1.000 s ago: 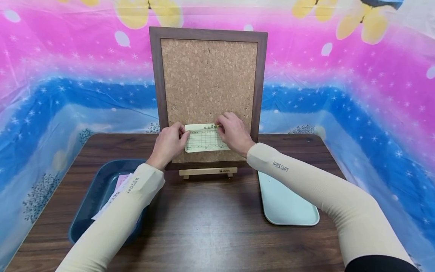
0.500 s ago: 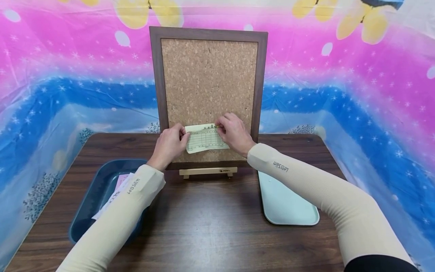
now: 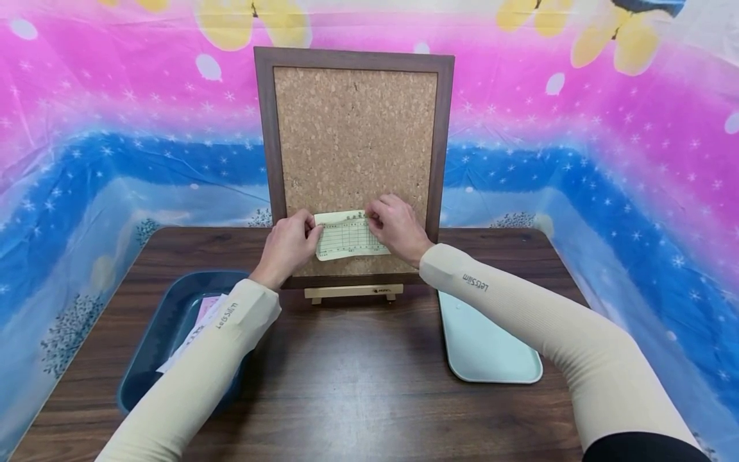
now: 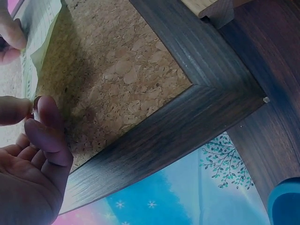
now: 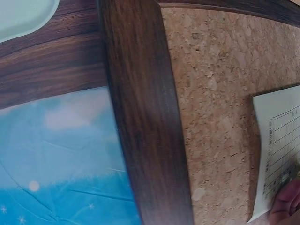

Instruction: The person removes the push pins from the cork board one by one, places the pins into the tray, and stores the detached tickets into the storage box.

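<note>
A pale green printed form (image 3: 346, 239) lies against the lower part of a wood-framed cork board (image 3: 355, 128). My left hand (image 3: 288, 247) pinches the form's upper left corner between thumb and finger. In the left wrist view, the form (image 4: 42, 44) bows away from the cork, leaving a gap behind it. At the form's upper right, my right hand (image 3: 398, 228) has its thumb and index finger together at the top edge. A small yellowish pin (image 5: 296, 172) shows at those fingertips in the right wrist view, mostly hidden by the hand.
A small wooden easel ledge (image 3: 354, 292) sits below the board on the brown table (image 3: 346, 385). To the left, a dark blue basin (image 3: 156, 333) holds pink and white papers (image 3: 202, 321). A pale green tray (image 3: 491, 346) lies to the right, partly under the right forearm.
The form's left end has shifted down slightly and the sheet has buckled a little. My right hand has dropped very slightly; both hands keep their places at the form.
</note>
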